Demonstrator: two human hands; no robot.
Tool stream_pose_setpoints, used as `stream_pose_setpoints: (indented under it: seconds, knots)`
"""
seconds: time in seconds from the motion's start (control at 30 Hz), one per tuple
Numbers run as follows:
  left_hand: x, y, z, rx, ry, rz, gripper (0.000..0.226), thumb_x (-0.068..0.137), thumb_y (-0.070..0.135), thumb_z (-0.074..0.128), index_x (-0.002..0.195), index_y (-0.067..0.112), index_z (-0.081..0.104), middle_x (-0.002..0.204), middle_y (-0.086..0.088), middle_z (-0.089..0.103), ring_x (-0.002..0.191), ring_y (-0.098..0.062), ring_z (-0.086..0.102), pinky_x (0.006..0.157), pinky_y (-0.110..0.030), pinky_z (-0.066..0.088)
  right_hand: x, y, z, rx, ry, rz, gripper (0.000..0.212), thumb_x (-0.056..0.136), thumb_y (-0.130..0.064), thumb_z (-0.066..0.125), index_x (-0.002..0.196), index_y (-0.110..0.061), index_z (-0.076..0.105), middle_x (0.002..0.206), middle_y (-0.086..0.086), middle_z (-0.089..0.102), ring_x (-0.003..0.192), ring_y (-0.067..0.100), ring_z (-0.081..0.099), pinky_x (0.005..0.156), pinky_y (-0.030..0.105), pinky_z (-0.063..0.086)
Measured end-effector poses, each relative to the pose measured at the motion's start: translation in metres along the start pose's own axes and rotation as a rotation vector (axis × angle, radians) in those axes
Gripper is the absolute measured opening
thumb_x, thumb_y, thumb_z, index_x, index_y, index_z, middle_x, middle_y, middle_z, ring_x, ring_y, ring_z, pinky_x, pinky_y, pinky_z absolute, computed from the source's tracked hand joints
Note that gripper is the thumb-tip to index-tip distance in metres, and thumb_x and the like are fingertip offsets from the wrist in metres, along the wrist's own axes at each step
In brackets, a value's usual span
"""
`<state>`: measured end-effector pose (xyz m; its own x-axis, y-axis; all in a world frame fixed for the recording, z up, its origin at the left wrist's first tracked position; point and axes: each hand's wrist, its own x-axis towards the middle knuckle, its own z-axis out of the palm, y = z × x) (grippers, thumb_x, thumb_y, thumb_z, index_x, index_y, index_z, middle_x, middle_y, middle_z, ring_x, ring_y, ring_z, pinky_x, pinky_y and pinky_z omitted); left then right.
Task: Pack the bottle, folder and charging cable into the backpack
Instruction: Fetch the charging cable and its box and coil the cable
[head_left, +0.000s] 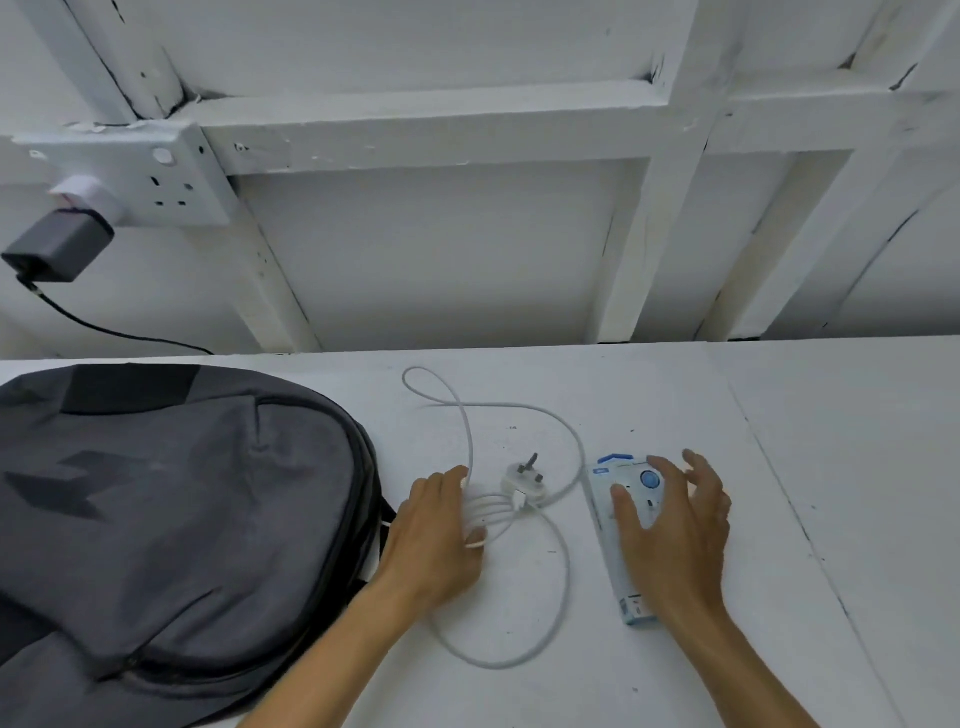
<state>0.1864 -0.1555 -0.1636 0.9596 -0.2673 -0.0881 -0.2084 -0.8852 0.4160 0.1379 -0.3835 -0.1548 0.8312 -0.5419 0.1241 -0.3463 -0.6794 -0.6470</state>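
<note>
A grey backpack lies flat on the left of the white table, its zip shut as far as I can see. A white charging cable sprawls in loose loops beside it, ending in a white three-pin plug. My left hand rests on the table with its fingers curled around several bunched coils of the cable. My right hand lies spread over a white and blue box, fingers apart, pressing on its top. No bottle or folder shows in view.
The white table runs to a white panelled wall. A wall socket at upper left holds a dark charger with a black lead trailing down behind the table edge.
</note>
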Motion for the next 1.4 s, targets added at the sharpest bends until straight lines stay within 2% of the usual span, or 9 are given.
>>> stream_pose_setpoints:
  seconds: [0.1, 0.3, 0.43, 0.6, 0.73, 0.9, 1.03, 1.17, 1.4]
  knots:
    - [0.0, -0.008, -0.008, -0.136, -0.086, 0.03, 0.106, 0.076, 0.054, 0.071, 0.154, 0.025, 0.007, 0.139, 0.013, 0.037, 0.133, -0.013, 0.033, 0.107, -0.03, 0.032, 0.009, -0.029, 0.012, 0.041, -0.223, -0.271, 0.034, 0.092, -0.025, 0.061, 0.126, -0.023, 0.055, 0.123, -0.012, 0.052, 0.121, 0.014, 0.043, 0.085, 0.023, 0.038]
    - [-0.006, -0.014, -0.028, -0.279, -0.214, 0.065, 0.148, 0.055, 0.067, 0.083, 0.145, 0.042, -0.031, 0.155, 0.016, 0.016, 0.141, -0.001, 0.016, 0.117, -0.027, 0.022, 0.036, -0.058, 0.035, -0.291, -0.833, -0.512, 0.073, 0.087, 0.001, 0.052, 0.149, -0.03, 0.027, 0.151, -0.01, 0.032, 0.137, 0.015, 0.028, 0.111, 0.025, 0.021]
    - [-0.019, -0.008, -0.026, -0.536, 0.036, 0.061, 0.104, 0.072, 0.074, 0.065, 0.14, 0.062, -0.013, 0.155, 0.019, 0.019, 0.138, 0.001, 0.025, 0.112, -0.024, 0.031, 0.048, -0.064, 0.045, -0.413, -0.811, -0.639, 0.059, 0.087, -0.009, 0.056, 0.141, -0.028, 0.042, 0.139, -0.006, 0.046, 0.122, 0.018, 0.042, 0.102, 0.027, 0.029]
    - [-0.039, 0.012, -0.011, -0.235, 0.786, 0.441, 0.032, 0.086, 0.019, 0.065, 0.115, 0.008, 0.056, 0.104, -0.006, 0.06, 0.084, -0.018, 0.06, 0.067, -0.024, 0.052, 0.046, -0.06, 0.033, -0.221, -0.777, -0.509, 0.048, 0.084, -0.01, 0.061, 0.125, -0.033, 0.051, 0.116, -0.019, 0.043, 0.106, 0.009, 0.045, 0.089, 0.024, 0.041]
    - [-0.04, 0.035, -0.006, 0.0, 0.551, 0.407, 0.019, 0.095, 0.028, 0.054, 0.094, 0.013, 0.067, 0.072, 0.002, 0.061, 0.047, -0.018, 0.056, 0.033, -0.029, 0.043, 0.039, -0.059, 0.009, 0.033, -0.75, -0.402, 0.052, 0.085, -0.002, 0.064, 0.125, -0.033, 0.05, 0.115, -0.021, 0.036, 0.106, 0.004, 0.049, 0.092, 0.021, 0.046]
    - [-0.029, 0.054, -0.009, -0.012, 0.298, 0.058, 0.06, 0.102, 0.054, 0.013, 0.114, 0.023, 0.062, 0.099, 0.004, 0.066, 0.053, -0.018, 0.065, 0.044, -0.029, 0.045, 0.028, -0.066, -0.014, 0.343, -0.686, -0.344, 0.054, 0.083, 0.007, 0.066, 0.113, -0.036, 0.052, 0.118, -0.014, 0.04, 0.105, -0.006, 0.047, 0.085, 0.012, 0.047]
    - [-0.025, 0.059, -0.028, -0.299, 0.076, -0.01, 0.032, 0.102, 0.043, 0.04, 0.119, 0.032, 0.065, 0.113, 0.015, 0.059, 0.086, -0.008, 0.063, 0.081, -0.028, 0.047, 0.024, -0.064, -0.022, 0.432, -0.691, -0.307, 0.054, 0.077, 0.005, 0.072, 0.114, -0.031, 0.057, 0.12, -0.011, 0.052, 0.108, -0.002, 0.05, 0.093, 0.014, 0.042]
    - [-0.021, 0.058, -0.045, -0.822, -0.134, -0.177, 0.02, 0.097, 0.035, 0.059, 0.091, 0.023, 0.074, 0.088, 0.008, 0.072, 0.042, -0.009, 0.05, 0.052, -0.014, 0.042, 0.018, -0.063, -0.024, 0.553, -0.771, -0.223, 0.051, 0.081, 0.008, 0.066, 0.118, -0.027, 0.061, 0.105, -0.02, 0.062, 0.106, 0.004, 0.057, 0.091, 0.024, 0.049]
    - [-0.024, 0.053, -0.052, -0.879, -0.209, -0.217, 0.02, 0.094, 0.033, 0.063, 0.082, 0.021, 0.073, 0.081, 0.007, 0.07, 0.042, -0.005, 0.044, 0.05, -0.02, 0.039, 0.019, -0.059, -0.022, 0.61, -0.812, -0.17, 0.056, 0.079, 0.014, 0.065, 0.114, -0.03, 0.065, 0.105, -0.008, 0.062, 0.105, 0.019, 0.061, 0.086, 0.038, 0.057]
